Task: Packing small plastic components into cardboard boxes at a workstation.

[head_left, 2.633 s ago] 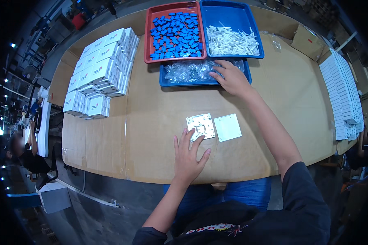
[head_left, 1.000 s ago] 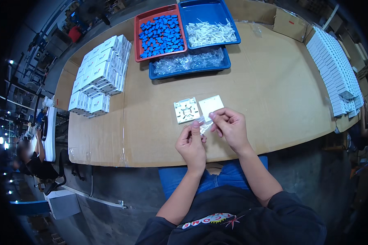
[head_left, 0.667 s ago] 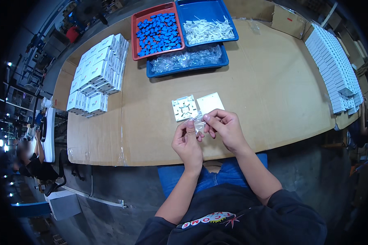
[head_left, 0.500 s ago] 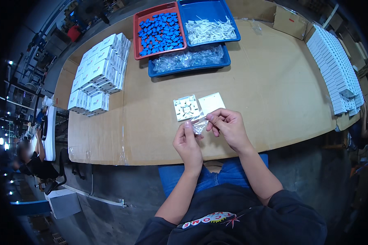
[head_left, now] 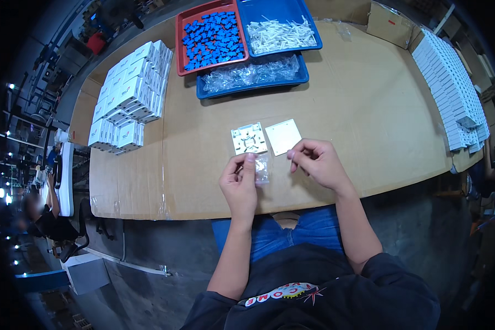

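Clear bag (head_left: pixel 262 168) pinched in left hand (head_left: pixel 240 181) fingers (head_left: pixel 251 160) — right hand (head_left: pixel 318 162) apart.

Red tray (head_left: pixel 180 48) of blue parts, 2 blue trays (head_left: pixel 246 19), white boxes (head_left: pixel 127 93).

Right hand (head_left: pixel 316 162) now off small clear bag (head_left: pixel 262 168).

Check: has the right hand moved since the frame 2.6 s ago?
Yes. The right hand left the blue tray of clear bags and came back near the white plate.
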Motion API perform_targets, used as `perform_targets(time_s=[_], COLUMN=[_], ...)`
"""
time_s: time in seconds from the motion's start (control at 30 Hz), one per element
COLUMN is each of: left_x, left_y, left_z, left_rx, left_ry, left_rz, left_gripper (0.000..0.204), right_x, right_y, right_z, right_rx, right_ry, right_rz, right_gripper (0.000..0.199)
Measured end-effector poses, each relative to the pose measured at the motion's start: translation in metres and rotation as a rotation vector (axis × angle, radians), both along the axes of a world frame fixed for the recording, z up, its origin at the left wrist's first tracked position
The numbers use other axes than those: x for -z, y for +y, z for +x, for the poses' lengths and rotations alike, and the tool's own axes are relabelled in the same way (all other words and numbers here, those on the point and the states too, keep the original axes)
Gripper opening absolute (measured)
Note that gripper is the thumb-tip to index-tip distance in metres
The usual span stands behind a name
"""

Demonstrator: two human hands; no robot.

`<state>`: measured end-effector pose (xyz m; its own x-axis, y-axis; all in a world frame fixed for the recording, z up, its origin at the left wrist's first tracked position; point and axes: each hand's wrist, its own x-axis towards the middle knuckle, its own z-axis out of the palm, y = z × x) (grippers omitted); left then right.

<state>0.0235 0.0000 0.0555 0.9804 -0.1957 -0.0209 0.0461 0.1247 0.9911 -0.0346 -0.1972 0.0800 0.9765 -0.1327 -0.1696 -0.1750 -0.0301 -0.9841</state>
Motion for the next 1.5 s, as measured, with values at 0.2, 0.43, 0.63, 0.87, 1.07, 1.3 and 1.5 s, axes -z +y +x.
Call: perform_targets(time_s=[0.2,0.43,0.63,0.87,1.07,1.3,1.5], left_x=[-0.001,-0.003,-0.015,-0.033,-0.031,-0.015,0.008], left_y=[-0.006,-0.010,-0.003,0.022,0.022,0.018,0.004], left_z=[0.002,-0.002,0.003,0.000,-0.004,-0.004,-0.012], left_rx=[-0.152,-0.142,-0.280,0.291,0.268,0.215,0.040], left_ry=[-0.019,-0.010,-0.195,-0.477,-0.282,-0.135,-0.444], left_rz=[-0.097,-0.146,-0.063,0.447,0.344,0.246,0.308], left_gripper=[0.024,0.024,0.031,0.018,0.014,0.009,0.008], right_x=[0.016,0.025,0.027,0.029,0.028,0.027,0.025], right_y=[0.018,0.051,0.038,0.028,0.030,0.033,0.038], right_z=[-0.001,0.000,0.001,0.001,0.001,0.001,0.002], right_rx=[-0.169,-0.093,-0.044,-0.040,-0.038,-0.027,0.062], right_ry=[-0.131,-0.088,-0.044,-0.134,-0.128,-0.088,-0.229], right_rz=[0.046,0.235,0.199,0.192,0.207,0.179,-0.402], right_gripper=[0.015,0.016,0.014,0.015,0.015,0.016,0.012])
